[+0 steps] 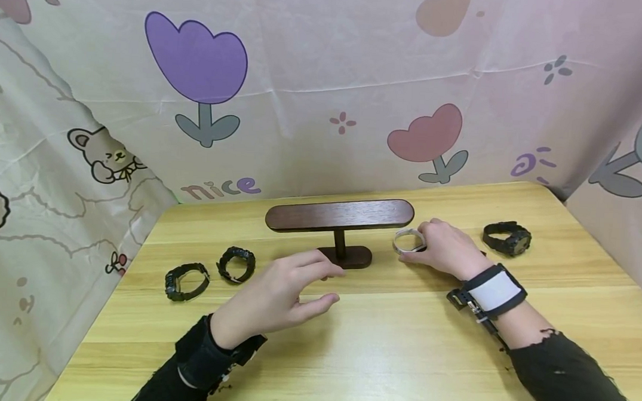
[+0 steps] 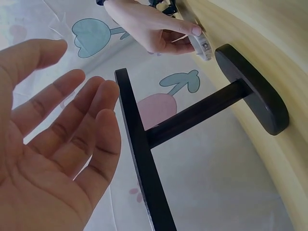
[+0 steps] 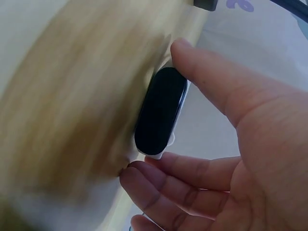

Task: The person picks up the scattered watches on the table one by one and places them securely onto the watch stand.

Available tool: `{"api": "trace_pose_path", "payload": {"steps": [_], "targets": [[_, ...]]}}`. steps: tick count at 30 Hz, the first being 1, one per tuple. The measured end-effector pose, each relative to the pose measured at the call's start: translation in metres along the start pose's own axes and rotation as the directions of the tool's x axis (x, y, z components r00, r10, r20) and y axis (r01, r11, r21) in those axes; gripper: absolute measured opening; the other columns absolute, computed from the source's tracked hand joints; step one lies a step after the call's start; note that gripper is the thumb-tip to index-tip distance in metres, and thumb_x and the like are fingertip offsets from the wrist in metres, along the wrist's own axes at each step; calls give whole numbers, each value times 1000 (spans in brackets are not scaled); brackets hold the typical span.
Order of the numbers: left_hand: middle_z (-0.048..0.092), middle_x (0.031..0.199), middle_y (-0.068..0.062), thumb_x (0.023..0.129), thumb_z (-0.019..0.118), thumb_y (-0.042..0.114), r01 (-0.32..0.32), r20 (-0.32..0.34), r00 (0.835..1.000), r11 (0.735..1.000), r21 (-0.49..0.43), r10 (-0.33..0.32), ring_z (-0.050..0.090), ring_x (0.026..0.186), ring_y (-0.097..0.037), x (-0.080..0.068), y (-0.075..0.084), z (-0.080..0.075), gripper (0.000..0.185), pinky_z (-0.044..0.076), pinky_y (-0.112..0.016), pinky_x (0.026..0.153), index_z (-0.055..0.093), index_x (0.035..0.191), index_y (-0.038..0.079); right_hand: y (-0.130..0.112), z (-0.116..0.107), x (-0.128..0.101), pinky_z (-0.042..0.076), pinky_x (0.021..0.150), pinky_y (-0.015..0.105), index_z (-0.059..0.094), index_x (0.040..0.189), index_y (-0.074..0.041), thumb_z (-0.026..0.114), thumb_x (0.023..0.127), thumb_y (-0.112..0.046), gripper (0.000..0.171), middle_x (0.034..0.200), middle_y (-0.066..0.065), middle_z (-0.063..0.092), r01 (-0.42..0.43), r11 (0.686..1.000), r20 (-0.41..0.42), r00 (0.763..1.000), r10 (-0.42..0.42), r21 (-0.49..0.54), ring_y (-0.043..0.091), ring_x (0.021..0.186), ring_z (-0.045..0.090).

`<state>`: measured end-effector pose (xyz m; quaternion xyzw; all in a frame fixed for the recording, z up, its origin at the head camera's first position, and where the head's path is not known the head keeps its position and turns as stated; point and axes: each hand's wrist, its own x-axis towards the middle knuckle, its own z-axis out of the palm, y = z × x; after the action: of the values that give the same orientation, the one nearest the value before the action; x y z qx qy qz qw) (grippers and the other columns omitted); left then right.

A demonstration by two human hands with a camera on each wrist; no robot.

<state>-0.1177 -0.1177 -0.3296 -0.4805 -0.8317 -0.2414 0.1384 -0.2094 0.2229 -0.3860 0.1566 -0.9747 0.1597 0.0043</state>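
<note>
Near left: left hand (image 1: 276, 294) relaxed, empty. Farther, right: right hand (image 1: 450, 248) pinches white smart band (image 3: 161, 111), just right of wooden stand (image 1: 340, 214). Step, judged: grasping; next move calls for keeping the pinch steady.

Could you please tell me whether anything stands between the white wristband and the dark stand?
Nothing visible does: only tabletop shows between the white wristband and the base of the dark stand; the left hand is at the stand's front left.
</note>
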Motion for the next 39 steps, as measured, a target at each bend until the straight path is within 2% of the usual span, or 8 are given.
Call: {"api": "trace_pose_path", "payload": {"steps": [7, 13, 16, 20, 23, 31, 39], "targets": [[75, 112, 1, 96, 80, 15, 0, 17, 1000, 1000, -6, 0, 66, 86, -4, 0, 0, 1, 27, 54, -12, 76, 76, 123, 9, 1, 0, 1, 41, 57, 32, 69, 92, -4, 88, 84, -50, 51, 84, 8, 60, -2, 1000, 5, 1000, 2, -18, 20, 74, 53], [75, 112, 2, 96, 80, 15, 2, 27, 1000, 1000, -20, -1, 65, 87, -4, 0, -1, 1, 28, 53, -12, 76, 76, 123, 10, 4, -4, 3, 41, 58, 33, 69, 103, 2, 90, 84, -41, 52, 82, 8, 59, -8, 999, 14, 1000, 7, 42, 21, 72, 53], [75, 112, 2, 96, 79, 15, 4, 32, 999, 1000, -22, -3, 65, 86, -4, 0, -2, 1, 28, 53, -12, 76, 76, 124, 10, 4, -8, 4, 48, 65, 39, 68, 115, 11, 91, 83, -36, 61, 92, 17, 66, 4, 999, -1, 1000, -4, 53, 25, 78, 56], [75, 112, 1, 96, 80, 15, -3, 29, 1000, 1000, -21, 4, 65, 86, -4, 0, -3, 1, 29, 53, -12, 76, 75, 124, 10, 5, -13, 5, 57, 83, 53, 62, 131, 19, 91, 84, -33, 76, 116, 34, 68, 24, 999, -29, 999, -23, 45, 33, 93, 61], [75, 112, 1, 96, 80, 15, -7, 27, 1000, 1000, -22, 7, 64, 85, -4, 0, -3, 1, 29, 52, -12, 75, 75, 124, 9, 5, -17, 5, 58, 89, 57, 61, 135, 19, 89, 85, -32, 77, 123, 38, 65, 23, 998, -37, 999, -21, 53, 37, 98, 62], [75, 112, 2, 97, 79, 15, 0, 34, 999, 1000, -29, 1, 60, 80, -2, 0, -4, 2, 28, 49, -10, 71, 75, 124, 10, 6, -32, 1, 56, 92, 61, 56, 144, 14, 86, 87, -33, 80, 129, 36, 57, -23, 996, -32, 999, 26, 86, 39, 100, 61], [75, 111, 0, 96, 80, 14, -24, 23, 999, 999, -30, 25, 60, 79, -3, 0, -6, 3, 28, 48, -10, 70, 75, 123, 9, 8, -39, 0, 55, 84, 54, 61, 139, 13, 87, 83, -31, 77, 117, 30, 58, 4, 995, -73, 997, 3, 99, 35, 95, 58]]}}
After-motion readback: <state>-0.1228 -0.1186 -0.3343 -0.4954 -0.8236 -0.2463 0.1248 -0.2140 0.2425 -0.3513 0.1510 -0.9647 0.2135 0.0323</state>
